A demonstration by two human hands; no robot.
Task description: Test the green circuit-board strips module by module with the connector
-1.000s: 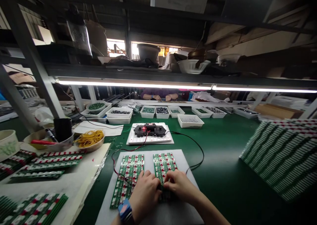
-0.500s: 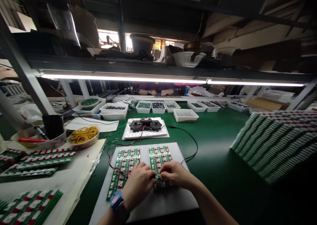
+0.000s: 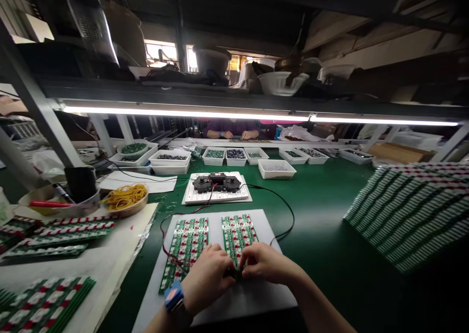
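- Held palm-down and curled: the bare, rounded left hand [image 3: 207, 285], its bent fingers [image 3: 223, 269] turned inward.
- Held palm-down opposite: the bare, slender right hand [image 3: 266, 263], its tapered fingertips [image 3: 245, 269] close beside the left hand.
- Angled inward from the lower corners: the bare left forearm [image 3: 158, 323] and bare right forearm [image 3: 315, 301].

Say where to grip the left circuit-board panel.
Pinch the left green circuit-board panel by its long edges at the far end, from above: that end lies free; the left hand and a red wire are at the near end.
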